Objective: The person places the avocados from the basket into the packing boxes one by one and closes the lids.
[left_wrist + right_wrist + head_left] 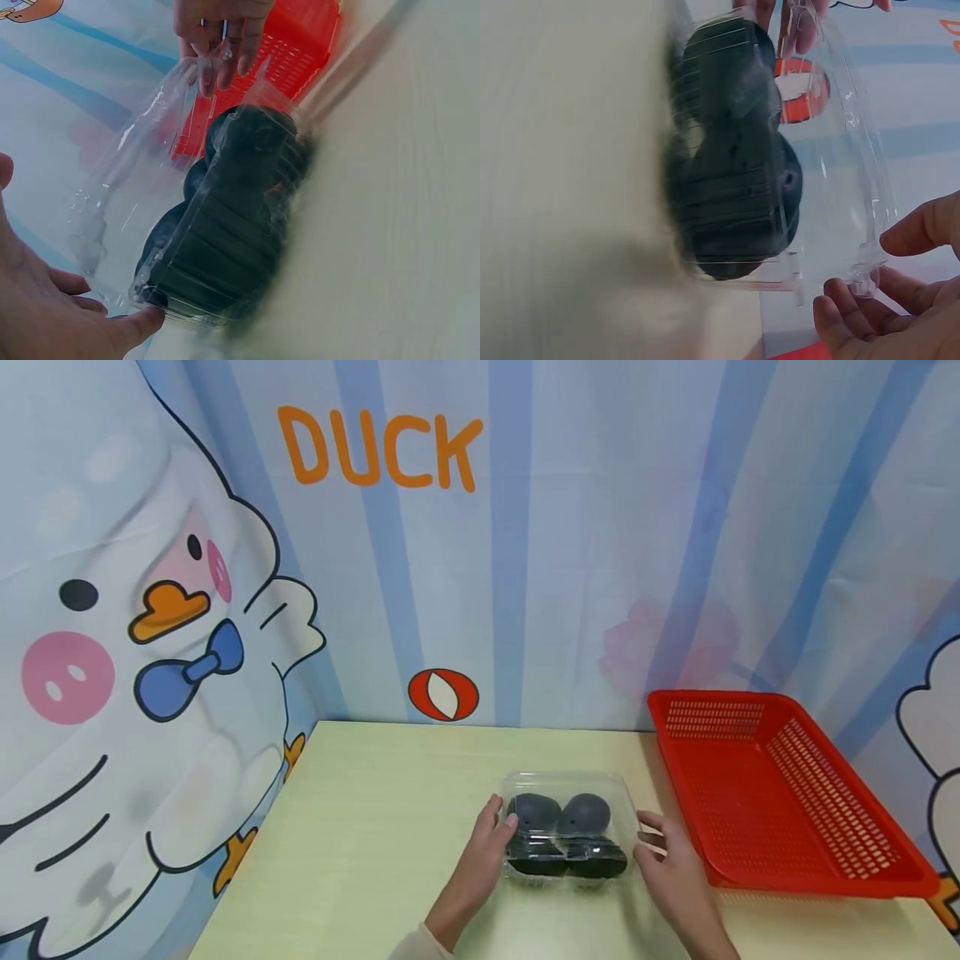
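A clear plastic clamshell box [570, 779] with several dark, rounded pieces [586, 815] inside stands on the table; their kind does not show. At its left side is my left hand [480, 847], with the thumb at the corner of the base and the fingers behind the clear lid [124, 202]. My right hand [671, 864] is on the opposite side. Its thumb and fingertips pinch the edge of the lid by a small clear tab [865, 281], as the right wrist view shows. Above the rim of the base, the lid rises on the side away from the table.
To the right, a red plastic basket [757, 814] with slotted sides stands near the box. The pale yellow table [375, 827] ends at the back against a blue striped cloth [555, 568] printed with cartoon ducks.
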A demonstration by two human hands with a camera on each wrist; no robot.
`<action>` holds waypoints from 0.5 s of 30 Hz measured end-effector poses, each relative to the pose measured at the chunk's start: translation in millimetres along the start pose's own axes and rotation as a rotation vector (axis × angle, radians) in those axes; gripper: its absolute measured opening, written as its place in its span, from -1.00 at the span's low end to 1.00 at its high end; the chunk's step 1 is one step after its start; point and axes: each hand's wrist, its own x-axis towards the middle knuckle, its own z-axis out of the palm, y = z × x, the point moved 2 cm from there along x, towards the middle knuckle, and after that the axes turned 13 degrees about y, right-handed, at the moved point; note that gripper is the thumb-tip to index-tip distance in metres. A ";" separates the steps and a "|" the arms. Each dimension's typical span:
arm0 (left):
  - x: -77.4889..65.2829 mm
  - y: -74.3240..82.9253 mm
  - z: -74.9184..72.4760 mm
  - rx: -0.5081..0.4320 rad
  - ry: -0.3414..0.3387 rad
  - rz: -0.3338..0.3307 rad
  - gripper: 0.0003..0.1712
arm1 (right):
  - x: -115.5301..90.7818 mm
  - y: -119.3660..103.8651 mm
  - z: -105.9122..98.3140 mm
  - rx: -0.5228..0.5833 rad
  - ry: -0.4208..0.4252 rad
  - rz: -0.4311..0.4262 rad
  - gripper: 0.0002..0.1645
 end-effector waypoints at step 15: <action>-6.8 -9.7 0.1 0.037 0.081 -0.054 -0.27 | -0.1 17.6 5.5 0.002 0.004 -0.063 -0.40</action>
